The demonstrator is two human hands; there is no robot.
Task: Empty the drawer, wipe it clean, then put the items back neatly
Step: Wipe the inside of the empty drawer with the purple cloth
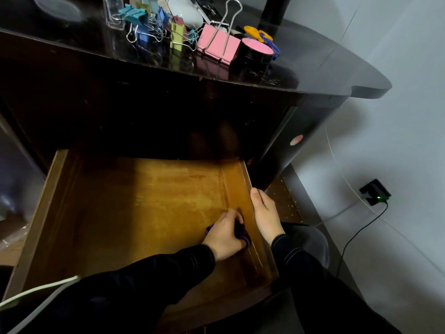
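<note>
Near edge: white cable [36, 289] runs in from lower L, across the front L corner of the drawer [72, 213]. Both dark sleeves reach in over the drawer front. Drawer is pulled out, wooden floor bare but for the cloth. To the R, on the wall: black plug adapter [375, 195] with green light on, black lead [356, 235] hanging from it. Further back, above the drawer: dark glossy desk top [313, 75], carrying the removed items near its front edge. Nothing blocks the drawer floor apart from the arms themselves.

Counts: drawer x1. Purple cloth [243, 235] x1. Large pink binder clip [218, 45] x1. Smaller clips [142, 36] in blue, teal, yellow-green and pink, at least 5, tangled, exact no. unclear. Black round tin [257, 51] with pink top x1. Yellow/blue scissors [262, 36] x1, partly hidden behind tin. White rounded object [185, 13] x1, type unclear. Clear plastic case [113, 13] x1.

Hands: left hand [222, 237] inside drawer, fingers curled tight round the cloth, bunching it and pressing it to the floor just beside the R wall. Right hand [266, 213] on that R wall: thumb lies along the rim top, fingers go down the outer face, out of sight; hand clasps the wall.
</note>
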